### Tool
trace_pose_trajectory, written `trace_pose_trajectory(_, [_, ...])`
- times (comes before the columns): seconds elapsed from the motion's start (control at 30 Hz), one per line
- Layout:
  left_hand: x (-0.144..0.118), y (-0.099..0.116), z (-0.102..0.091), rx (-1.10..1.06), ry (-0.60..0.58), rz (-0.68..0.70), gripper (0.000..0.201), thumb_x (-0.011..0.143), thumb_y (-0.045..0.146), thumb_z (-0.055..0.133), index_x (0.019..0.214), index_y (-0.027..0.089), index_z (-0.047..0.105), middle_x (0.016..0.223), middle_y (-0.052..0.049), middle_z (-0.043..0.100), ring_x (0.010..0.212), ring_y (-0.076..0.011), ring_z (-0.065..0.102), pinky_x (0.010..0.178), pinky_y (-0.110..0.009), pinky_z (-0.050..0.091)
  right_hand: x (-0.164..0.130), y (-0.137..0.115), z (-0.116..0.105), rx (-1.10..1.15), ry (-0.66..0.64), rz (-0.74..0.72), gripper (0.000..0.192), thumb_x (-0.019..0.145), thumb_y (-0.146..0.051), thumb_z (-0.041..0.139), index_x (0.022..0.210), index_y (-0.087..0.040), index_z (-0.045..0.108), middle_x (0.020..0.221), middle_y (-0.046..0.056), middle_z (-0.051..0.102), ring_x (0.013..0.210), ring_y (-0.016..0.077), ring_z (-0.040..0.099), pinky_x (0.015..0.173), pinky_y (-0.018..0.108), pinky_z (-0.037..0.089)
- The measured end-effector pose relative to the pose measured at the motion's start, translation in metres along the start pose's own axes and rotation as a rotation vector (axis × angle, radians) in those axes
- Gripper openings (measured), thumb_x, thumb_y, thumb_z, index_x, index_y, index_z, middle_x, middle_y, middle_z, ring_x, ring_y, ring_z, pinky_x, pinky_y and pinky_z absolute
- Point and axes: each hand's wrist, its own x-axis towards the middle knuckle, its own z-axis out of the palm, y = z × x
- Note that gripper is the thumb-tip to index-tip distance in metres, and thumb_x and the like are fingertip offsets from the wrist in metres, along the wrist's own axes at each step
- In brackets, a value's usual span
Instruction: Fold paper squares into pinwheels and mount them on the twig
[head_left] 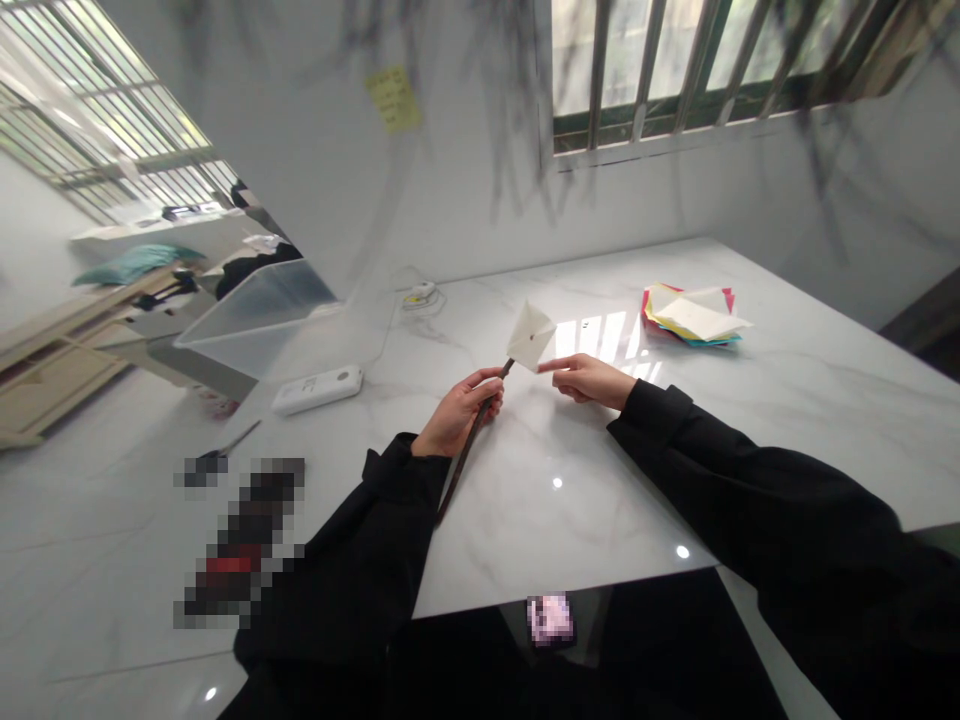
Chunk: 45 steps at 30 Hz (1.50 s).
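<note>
A thin dark brown stick (460,472) is in my left hand (459,412), its fingers closed round the upper part. The stick slants up and away from me, its lower end near my left sleeve. At its top end sits a white square of paper (525,345) with a small dark spot near the middle. My right hand (592,382) has its index finger stretched out to the lower right corner of the paper, and the fingertip appears to touch it. The other fingers of that hand are curled, with nothing visible in them.
Coloured paper sheets (694,315) lie stacked at the right of the white marble-patterned table (810,400). On the left are a white power strip (319,390), scissors (225,450) and a blurred dark object (247,540). A clear plastic box (255,320) stands behind them.
</note>
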Motion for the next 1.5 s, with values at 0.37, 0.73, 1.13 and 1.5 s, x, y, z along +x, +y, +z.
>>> trace_pose_trajectory(0.37, [0.0,0.001,0.001,-0.013,0.008,-0.002,0.048,0.073,0.034,0.091,0.112,0.016,0.07,0.08,0.001,0.061,0.065,-0.0079,0.055,0.06,-0.02,0.042,0.006,0.003,-0.005,-0.108,0.16,0.0,0.026,0.081,-0.021,0.062,0.106,-0.016,0.066,0.06,-0.005,0.047,0.047,0.0084,0.029,0.047,0.024,0.021])
trace_pose_trajectory(0.73, [0.002,-0.001,-0.002,-0.006,0.0,0.007,0.047,0.073,0.035,0.091,0.111,0.016,0.07,0.079,0.001,0.061,0.064,-0.007,0.055,0.058,-0.018,0.043,0.0,-0.001,-0.02,-0.763,0.326,-0.144,0.029,0.082,-0.019,0.057,0.096,-0.016,0.082,0.059,0.0,0.061,0.061,0.0161,0.053,0.066,0.027,0.038])
trace_pose_trajectory(1.13, [0.0,0.0,0.0,-0.019,0.011,-0.002,0.046,0.073,0.033,0.091,0.11,0.015,0.071,0.078,0.001,0.062,0.065,-0.0073,0.055,0.059,-0.018,0.043,0.005,0.006,-0.018,-0.736,0.444,-0.182,0.053,0.083,-0.017,0.059,0.136,-0.011,0.064,0.068,-0.001,0.066,0.067,0.0178,0.057,0.069,0.027,0.039])
trace_pose_trajectory(1.5, [0.001,-0.003,-0.001,0.077,-0.04,0.02,0.042,0.079,0.036,0.086,0.113,0.016,0.072,0.08,0.0,0.062,0.065,-0.0084,0.053,0.06,-0.022,0.04,-0.01,-0.011,-0.013,-0.79,0.681,-0.416,0.087,0.085,-0.016,0.05,0.169,-0.018,0.026,0.071,-0.001,0.067,0.064,0.0195,0.058,0.074,0.031,0.046])
